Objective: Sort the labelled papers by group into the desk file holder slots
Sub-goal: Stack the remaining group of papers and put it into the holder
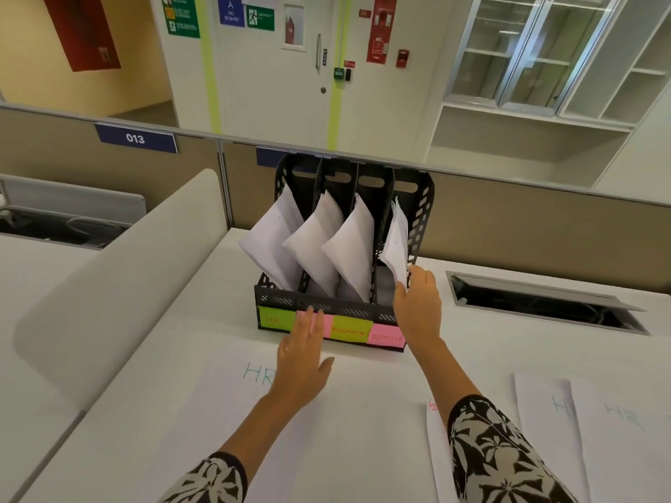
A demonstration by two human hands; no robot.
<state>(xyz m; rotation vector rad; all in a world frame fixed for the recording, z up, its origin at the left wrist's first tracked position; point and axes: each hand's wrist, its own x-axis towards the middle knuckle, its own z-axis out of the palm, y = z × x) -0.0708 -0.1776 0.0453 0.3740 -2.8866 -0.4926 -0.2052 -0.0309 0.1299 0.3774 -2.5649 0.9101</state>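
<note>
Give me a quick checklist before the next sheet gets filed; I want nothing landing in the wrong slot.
1. Right hand finished with the papers in the rightmost slot: not ok, it grips their lower edge.
2. Left hand free to pick: ok, fingers straight, holding nothing, at the front of the file holder.
3. Slot labels readable: not ok; the HR note, FINANCE note and ADMIN note read, the left hand covers the second one.
4. Next sheet's group known: ok, the sheet under the left arm reads HR.
5. HR slot has room: cannot tell; papers already stand in it.
</note>
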